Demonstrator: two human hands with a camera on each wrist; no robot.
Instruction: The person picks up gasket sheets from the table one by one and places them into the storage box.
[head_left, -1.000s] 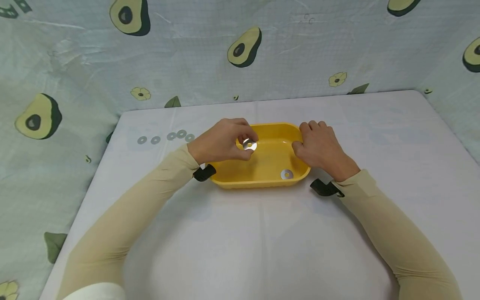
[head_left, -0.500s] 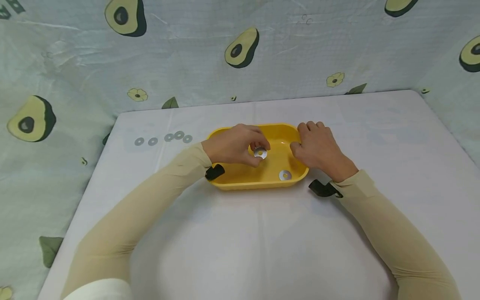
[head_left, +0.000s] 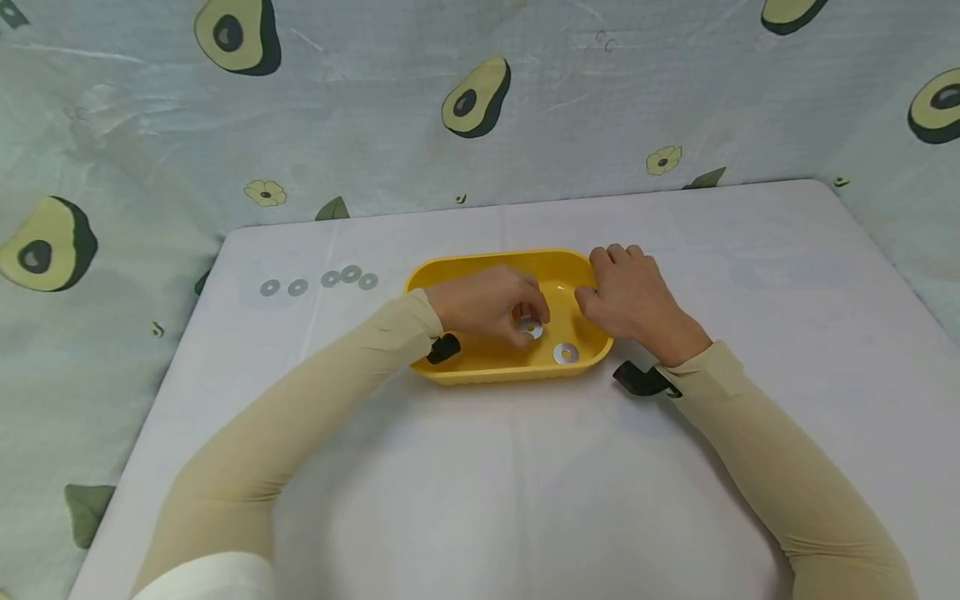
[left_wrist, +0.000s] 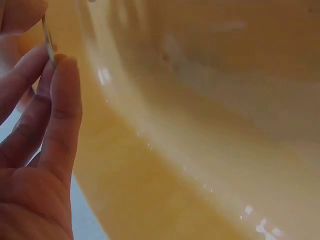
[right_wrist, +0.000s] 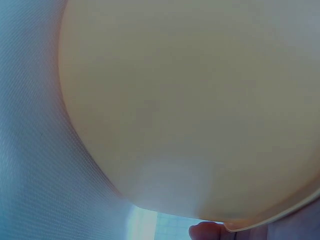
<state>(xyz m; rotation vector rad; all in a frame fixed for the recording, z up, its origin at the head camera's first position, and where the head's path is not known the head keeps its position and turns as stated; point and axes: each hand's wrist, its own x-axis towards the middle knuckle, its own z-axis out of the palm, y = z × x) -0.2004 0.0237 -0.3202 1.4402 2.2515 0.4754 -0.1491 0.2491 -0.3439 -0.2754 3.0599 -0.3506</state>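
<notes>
Between thumb and fingertips my left hand (head_left: pixel 487 302) pinches a flat metal washer (head_left: pixel 535 331), low over the inside of a yellow tray (head_left: pixel 495 377). The left wrist view shows this washer (left_wrist: pixel 48 42) edge-on, thin and round. Another washer (head_left: pixel 557 355) lies flat on the tray floor at the front right, close to the held one. My right hand (head_left: pixel 633 300) grips the tray's right rim, thumb inside and fingers over the outer side. In the right wrist view the tray's outer wall (right_wrist: pixel 175 100) fills most of the frame, with a fingertip (right_wrist: pixel 206 231) below.
Several grey washers (head_left: pixel 344 274) lie in a loose row on the white-covered table (head_left: pixel 465 483), left of the tray. A hanging sheet with avocado prints (head_left: pixel 570 100) stands behind the table and along its left side.
My left hand has carried the washer rightward and down, deeper into the tray and nearer the other washer. My right hand keeps its grip on the rim.
</notes>
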